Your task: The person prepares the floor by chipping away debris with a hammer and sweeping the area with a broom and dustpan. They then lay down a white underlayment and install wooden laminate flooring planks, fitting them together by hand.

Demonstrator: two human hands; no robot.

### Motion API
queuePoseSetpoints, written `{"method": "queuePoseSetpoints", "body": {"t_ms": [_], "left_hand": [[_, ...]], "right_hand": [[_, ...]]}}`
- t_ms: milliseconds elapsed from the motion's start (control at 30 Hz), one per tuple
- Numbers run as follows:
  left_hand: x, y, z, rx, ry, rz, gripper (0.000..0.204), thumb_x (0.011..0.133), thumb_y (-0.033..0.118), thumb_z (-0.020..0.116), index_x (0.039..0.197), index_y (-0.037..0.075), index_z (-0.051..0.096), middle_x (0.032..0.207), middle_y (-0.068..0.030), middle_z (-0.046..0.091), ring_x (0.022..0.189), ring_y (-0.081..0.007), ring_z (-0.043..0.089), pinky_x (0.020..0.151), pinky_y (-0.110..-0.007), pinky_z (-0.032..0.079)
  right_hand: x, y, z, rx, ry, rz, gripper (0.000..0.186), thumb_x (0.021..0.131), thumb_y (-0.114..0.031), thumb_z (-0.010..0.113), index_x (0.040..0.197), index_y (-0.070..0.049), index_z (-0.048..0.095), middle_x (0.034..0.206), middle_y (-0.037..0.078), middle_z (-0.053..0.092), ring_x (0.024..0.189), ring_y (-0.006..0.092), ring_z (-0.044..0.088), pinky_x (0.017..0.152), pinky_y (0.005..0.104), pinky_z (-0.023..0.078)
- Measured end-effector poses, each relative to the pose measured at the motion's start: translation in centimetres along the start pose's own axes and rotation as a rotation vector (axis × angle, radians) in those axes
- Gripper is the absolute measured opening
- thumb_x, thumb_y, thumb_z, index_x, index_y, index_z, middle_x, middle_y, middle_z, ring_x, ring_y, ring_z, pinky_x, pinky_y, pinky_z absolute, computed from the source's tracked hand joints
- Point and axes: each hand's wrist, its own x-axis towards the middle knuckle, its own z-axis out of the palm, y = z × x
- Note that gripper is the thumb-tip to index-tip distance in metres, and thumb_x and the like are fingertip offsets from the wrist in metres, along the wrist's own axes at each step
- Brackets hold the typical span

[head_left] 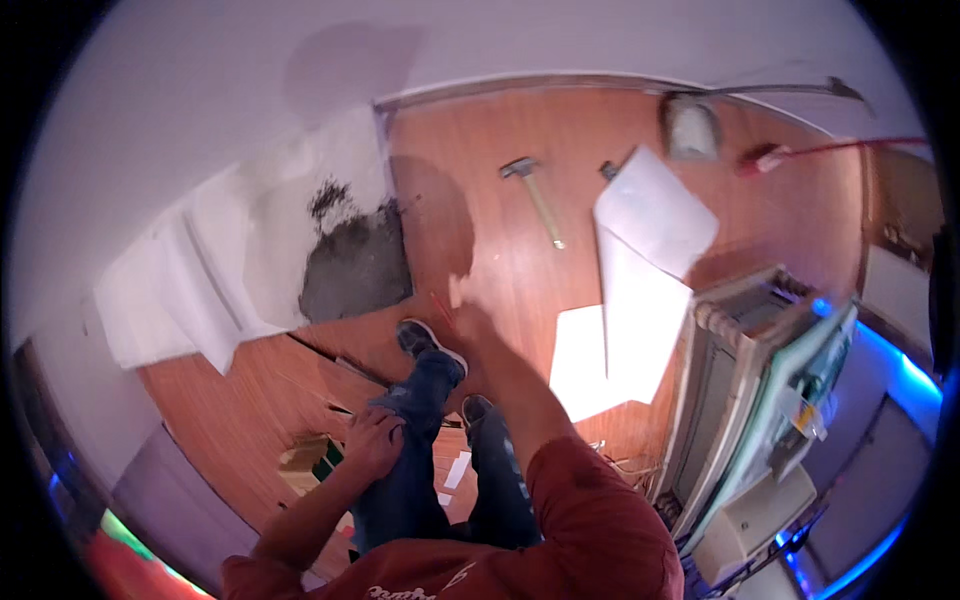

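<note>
Red tee, blue jeans, dark sneakers, pretty basic work fit
So the tee (590, 515) is a brick-ish red with short sleeves, plus some white script lettering (410, 592) on the chest that's cut off at the bottom. Jeans (400, 500) are mid-to-dark blue, with pale marks down the right leg. Sneakers (415, 338) look dark greyish with lighter sole edges. Left hand (375, 440) is bare.

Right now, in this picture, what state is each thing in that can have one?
left hand: draped over the left leg, nothing visibly held
right hand: lowered, blurred, grip unclear
thin red stick: close beside the right hand, contact unclear
hammer: lying on the floor, unheld
white sheets: overlapping
creased white sheet: folded
dark grey patch: ragged upper edge
</note>
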Motion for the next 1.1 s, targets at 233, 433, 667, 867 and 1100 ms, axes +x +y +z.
{"method": "queuePoseSetpoints", "body": {"t_ms": [233, 433, 667, 867, 1100], "left_hand": [[-2.2, 6.0, 6.6, 0.22, -0.207, -0.16, 0.032, 0.098, 0.034, 0.054, 0.118, 0.018, 0.073, 0.132, -0.0093, 0.067, 0.133, -0.0325, 0.055, 0.108, -0.062, 0.04], [-2.4, 11.6, 4.4, 0.222, -0.439, -0.025, 0.035, 0.101, 0.033, 0.05, 0.113, 0.006, 0.07, 0.115, -0.0209, 0.072, 0.112, -0.0419, 0.067, 0.099, -0.056, 0.051], [-1.8, 23.0, -6.9, -0.348, 0.294, -0.114, 0.029, 0.097, 0.019, 0.059, 0.111, -0.004, 0.07, 0.101, -0.0254, 0.072, 0.091, -0.0306, 0.073, 0.084, -0.041, 0.056], [2.2, 25.7, -2.4, -0.054, 0.063, -0.047, 0.02, 0.09, 0.019, 0.064, 0.098, 0.003, 0.074, 0.096, -0.0185, 0.074, 0.085, -0.0365, 0.073, 0.076, -0.042, 0.059], [14.3, 29.2, -4.7, 0.374, -0.036, 0.281, 0.019, 0.082, 0.023, 0.065, 0.082, 0.008, 0.076, 0.092, -0.0149, 0.074, 0.091, -0.0352, 0.071, 0.081, -0.047, 0.056]], "right_hand": [[-39.5, -0.7, -10.2, -0.479, -0.633, -0.228, 0.037, 0.096, -0.022, 0.06, 0.129, -0.008, 0.069, 0.124, 0.02, 0.072, 0.118, 0.0366, 0.068, 0.098, 0.0508, 0.053], [-44.5, 7.0, -21.9, -0.068, -0.238, -0.206, 0.04, 0.1, -0.025, 0.053, 0.134, -0.009, 0.065, 0.128, 0.02, 0.071, 0.117, 0.0375, 0.069, 0.097, 0.0509, 0.054], [-46.6, 25.2, -41.5, -0.163, -0.007, -0.026, 0.029, 0.094, -0.026, 0.057, 0.107, -0.007, 0.074, 0.116, 0.02, 0.074, 0.111, 0.0392, 0.07, 0.094, 0.0491, 0.056], [-51.4, 37.3, -57.7, -0.153, 0.243, 0.289, 0.038, 0.092, -0.02, 0.057, 0.126, -0.008, 0.07, 0.124, 0.02, 0.072, 0.116, 0.0397, 0.069, 0.1, 0.0497, 0.054], [-54.1, 38.2, -71.8, -0.198, 0.408, 0.197, 0.035, 0.1, -0.025, 0.049, 0.12, -0.005, 0.069, 0.105, 0.028, 0.073, 0.101, 0.0464, 0.071, 0.089, 0.0565, 0.057]]}}
